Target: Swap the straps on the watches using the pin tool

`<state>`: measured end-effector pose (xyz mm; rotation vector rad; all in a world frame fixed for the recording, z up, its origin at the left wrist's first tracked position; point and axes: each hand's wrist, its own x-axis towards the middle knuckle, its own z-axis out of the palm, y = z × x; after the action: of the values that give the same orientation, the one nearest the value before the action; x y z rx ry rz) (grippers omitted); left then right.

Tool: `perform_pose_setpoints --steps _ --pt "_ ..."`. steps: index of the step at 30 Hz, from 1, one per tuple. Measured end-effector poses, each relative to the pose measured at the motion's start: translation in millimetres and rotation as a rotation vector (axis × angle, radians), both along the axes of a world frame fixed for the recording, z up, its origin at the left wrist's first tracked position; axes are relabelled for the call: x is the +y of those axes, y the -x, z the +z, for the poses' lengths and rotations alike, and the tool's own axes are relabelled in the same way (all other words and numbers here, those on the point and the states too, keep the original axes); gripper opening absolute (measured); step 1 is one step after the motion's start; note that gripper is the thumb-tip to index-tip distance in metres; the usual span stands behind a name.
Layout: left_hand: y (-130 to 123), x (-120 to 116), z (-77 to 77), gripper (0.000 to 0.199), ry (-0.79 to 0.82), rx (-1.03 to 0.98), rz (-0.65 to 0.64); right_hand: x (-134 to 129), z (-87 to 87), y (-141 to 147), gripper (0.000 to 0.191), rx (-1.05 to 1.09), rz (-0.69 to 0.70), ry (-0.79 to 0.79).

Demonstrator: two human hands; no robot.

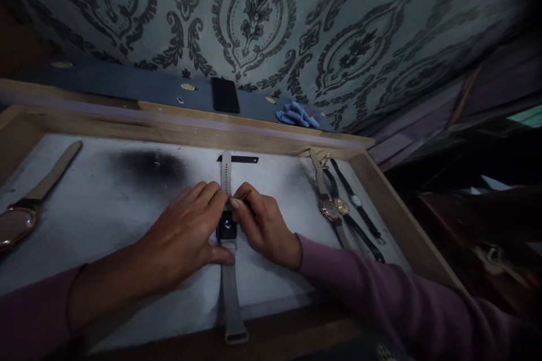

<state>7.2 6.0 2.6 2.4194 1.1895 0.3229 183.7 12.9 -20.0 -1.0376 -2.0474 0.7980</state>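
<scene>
A smartwatch (227, 225) with a dark square case lies face down in the middle of a white-bottomed tray, its grey strap (231, 299) stretched toward me and away. My left hand (186, 231) grips the watch from the left, thumb at the lower strap joint and fingertips at the upper one. At the upper right corner of the case, my right hand (262, 223) is closed in a pinch; anything between its fingertips is too small to make out. Just beyond the hands a dark flat strip (249, 159) lies beside the upper strap.
Several wristwatches (329, 208) lie at the tray's right side. A larger watch (17, 224) with a tan strap is at the left. Wooden walls (402, 214) edge the tray. Behind it are a black flat object (225, 95) and a blue cloth (297, 115).
</scene>
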Motion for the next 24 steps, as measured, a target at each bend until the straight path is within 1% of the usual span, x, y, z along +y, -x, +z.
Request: perform_pose_setpoints --steps 3,10,15,24 --pt "0.9 -0.5 -0.8 0.048 -0.010 -0.018 -0.004 0.0 0.1 -0.2 0.014 0.014 0.008 0.007" --pt "0.7 -1.2 -3.5 0.046 -0.034 -0.047 0.001 -1.0 0.0 0.7 0.016 0.046 -0.007 0.086" --pt "-0.1 -0.7 -2.9 0.047 -0.034 -0.040 0.005 -0.2 -0.8 1.4 0.015 0.063 0.004 0.081" --pt "0.5 -0.1 -1.6 0.049 -0.006 -0.043 -0.012 0.3 0.9 1.9 0.013 0.030 0.019 0.029"
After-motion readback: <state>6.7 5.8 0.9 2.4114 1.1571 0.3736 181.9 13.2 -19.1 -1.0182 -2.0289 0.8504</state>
